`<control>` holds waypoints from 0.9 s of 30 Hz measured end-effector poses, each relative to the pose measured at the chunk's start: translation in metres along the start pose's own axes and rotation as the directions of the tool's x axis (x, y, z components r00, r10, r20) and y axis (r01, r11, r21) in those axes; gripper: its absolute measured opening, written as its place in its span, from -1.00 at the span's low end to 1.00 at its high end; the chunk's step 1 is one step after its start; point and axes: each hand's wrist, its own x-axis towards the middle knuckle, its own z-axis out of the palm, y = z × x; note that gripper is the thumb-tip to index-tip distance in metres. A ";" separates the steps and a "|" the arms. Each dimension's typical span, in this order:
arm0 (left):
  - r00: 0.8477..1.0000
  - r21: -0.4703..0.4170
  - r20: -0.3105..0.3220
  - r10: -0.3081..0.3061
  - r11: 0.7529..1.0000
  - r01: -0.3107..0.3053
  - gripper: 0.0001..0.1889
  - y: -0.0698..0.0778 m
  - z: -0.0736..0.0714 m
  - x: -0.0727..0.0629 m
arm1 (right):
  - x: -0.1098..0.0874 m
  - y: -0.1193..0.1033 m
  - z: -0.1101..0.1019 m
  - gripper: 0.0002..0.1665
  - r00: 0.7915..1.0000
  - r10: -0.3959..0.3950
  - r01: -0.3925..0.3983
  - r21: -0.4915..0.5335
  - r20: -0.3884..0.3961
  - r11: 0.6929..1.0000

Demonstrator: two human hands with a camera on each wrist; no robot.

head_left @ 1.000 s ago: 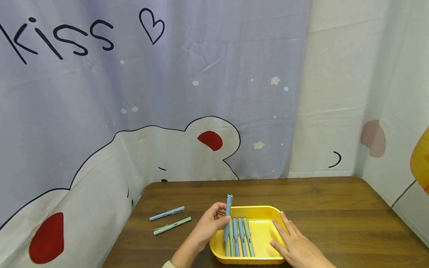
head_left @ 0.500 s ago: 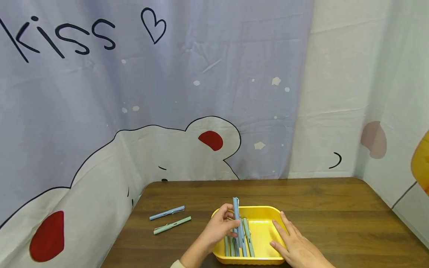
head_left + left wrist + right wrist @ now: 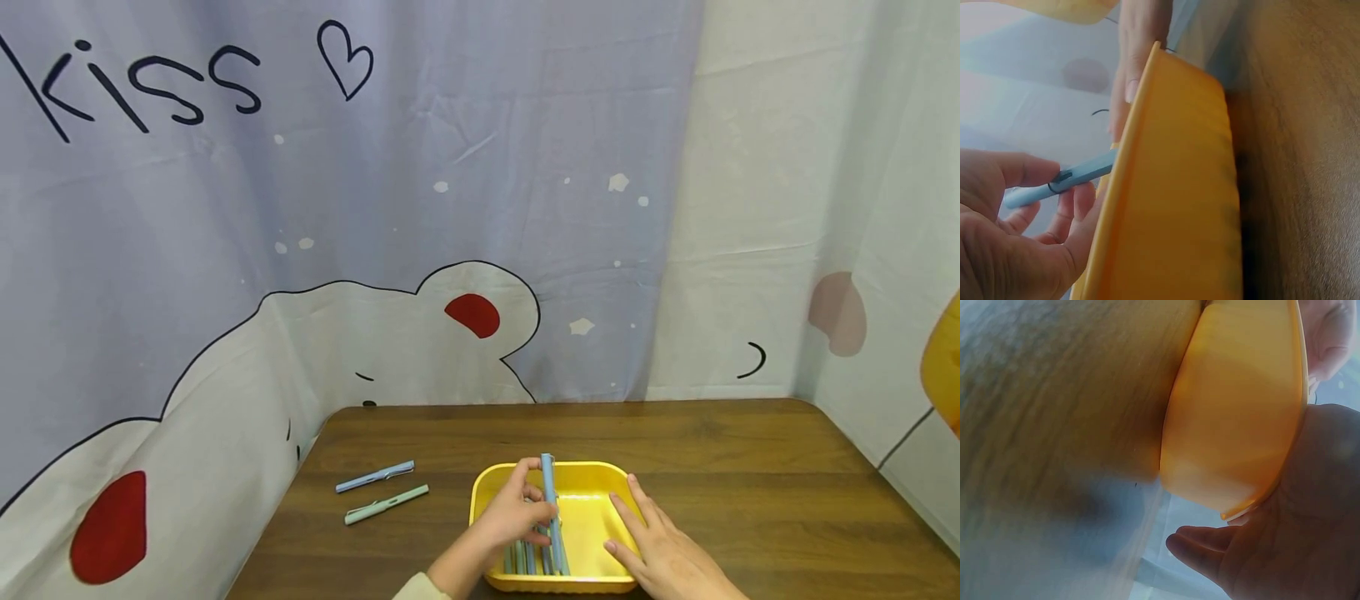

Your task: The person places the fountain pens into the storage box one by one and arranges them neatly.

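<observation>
My left hand pinches a light blue pen between thumb and fingers. The pen stands nearly upright over the yellow tray, its clip end up. In the left wrist view, the lower part of that pen goes behind the tray rim. Below the hand, several green and blue pens lie side by side at the tray's left, partly hidden by my fingers. With fingers spread, my right hand rests on the tray's right rim; in the right wrist view it lies against the tray's outer wall.
On the brown wooden table, left of the tray, lie a blue pen and a green pen, apart from each other. A printed curtain hangs behind the table and along its sides.
My left hand has moved right with the blue pen, across the row of pens in the tray, and the pen's top sits lower. My right hand has stayed on the rim.
</observation>
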 end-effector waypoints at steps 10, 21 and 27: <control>0.999 0.023 0.012 -0.050 0.998 0.050 -0.42 -0.002 0.020 0.008 | 0.001 0.002 0.000 -0.13 1.000 0.007 -0.007 0.047 0.014 0.999; 0.995 0.058 -0.017 -0.102 0.993 0.103 -0.47 -0.007 0.041 0.017 | -0.004 0.004 -0.005 -0.07 0.999 0.003 -0.002 0.030 -0.043 1.000; 0.991 0.064 -0.022 -0.129 0.989 0.130 -0.47 -0.008 0.048 0.021 | -0.002 0.006 -0.002 0.01 0.998 0.035 -0.035 0.008 -0.043 0.999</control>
